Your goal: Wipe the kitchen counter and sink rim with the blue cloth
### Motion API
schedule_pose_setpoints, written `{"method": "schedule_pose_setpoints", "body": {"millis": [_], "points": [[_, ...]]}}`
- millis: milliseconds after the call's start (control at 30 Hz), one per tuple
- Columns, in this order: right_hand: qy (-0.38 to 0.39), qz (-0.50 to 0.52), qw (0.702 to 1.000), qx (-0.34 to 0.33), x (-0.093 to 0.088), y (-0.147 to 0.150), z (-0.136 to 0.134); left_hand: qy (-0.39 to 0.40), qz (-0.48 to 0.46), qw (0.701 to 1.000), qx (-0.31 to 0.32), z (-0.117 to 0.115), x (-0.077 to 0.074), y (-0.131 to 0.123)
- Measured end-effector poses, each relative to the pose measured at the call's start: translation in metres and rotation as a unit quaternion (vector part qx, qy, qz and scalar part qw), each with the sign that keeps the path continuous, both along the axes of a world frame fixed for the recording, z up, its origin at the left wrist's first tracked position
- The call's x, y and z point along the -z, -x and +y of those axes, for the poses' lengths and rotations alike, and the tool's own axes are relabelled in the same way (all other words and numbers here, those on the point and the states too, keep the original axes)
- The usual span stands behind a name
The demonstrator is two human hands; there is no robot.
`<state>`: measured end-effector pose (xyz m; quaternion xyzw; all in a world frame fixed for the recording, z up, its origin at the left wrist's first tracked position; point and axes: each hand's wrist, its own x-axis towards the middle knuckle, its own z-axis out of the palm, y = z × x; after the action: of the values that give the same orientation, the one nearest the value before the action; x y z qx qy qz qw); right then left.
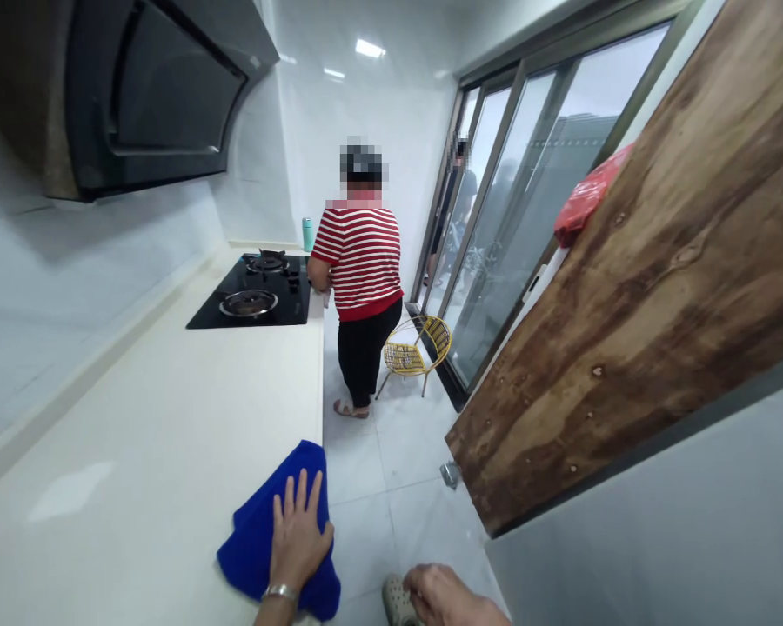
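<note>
On the edge of the white countertop (pixel 170 409) lies a folded blue cloth (pixel 248 543), part of it hanging past the front edge. My left hand (pixel 297 530) rests flat on this cloth, palm down, fingers spread, with a metal bracelet at the wrist. Low in the view, my right hand (pixel 447 596) hangs over the floor with its fingers curled in. Nothing shows in it. It is apart from the cloth and the counter, above a light clog on a foot (pixel 395 600).
A person in a red-striped top (pixel 365 261) stands at the black gas hob (pixel 254 291), beside a green bottle (pixel 307 235). A yellow chair (pixel 408 356) stands behind them. A range hood (pixel 163 96) juts out upper left; a wooden slab (pixel 659 287) fills the right.
</note>
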<state>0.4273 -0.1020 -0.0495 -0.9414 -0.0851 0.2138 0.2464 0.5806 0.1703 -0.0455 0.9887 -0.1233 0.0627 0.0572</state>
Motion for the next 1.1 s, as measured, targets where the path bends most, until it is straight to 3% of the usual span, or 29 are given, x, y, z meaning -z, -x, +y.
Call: {"method": "schedule_pose_setpoints", "body": {"millis": [167, 300, 500, 667, 900, 1100], "points": [[0.04, 0.027, 0.998, -0.044, -0.018, -0.012, 0.017, 0.022, 0.015, 0.998, 0.051, 0.014, 0.008, 0.048], [0.035, 0.03, 0.996, -0.071, -0.021, -0.02, 0.023, 0.037, 0.023, 0.997, 0.069, 0.018, 0.004, 0.046], [0.075, 0.036, 0.991, -0.102, -0.016, -0.034, 0.027, 0.034, 0.036, 0.997, 0.057, 0.009, -0.008, -0.01], [0.079, 0.022, 0.994, -0.078, -0.01, -0.04, 0.018, 0.012, 0.027, 0.999, 0.035, 0.002, -0.008, -0.07], [0.052, 0.043, 0.997, 0.036, 0.004, -0.036, -0.021, -0.011, 0.036, 0.999, 0.017, -0.006, -0.003, -0.151], [0.001, 0.048, 0.991, 0.124, 0.033, -0.001, -0.064, -0.004, 0.075, 0.997, 0.007, -0.028, -0.027, -0.193]]}}
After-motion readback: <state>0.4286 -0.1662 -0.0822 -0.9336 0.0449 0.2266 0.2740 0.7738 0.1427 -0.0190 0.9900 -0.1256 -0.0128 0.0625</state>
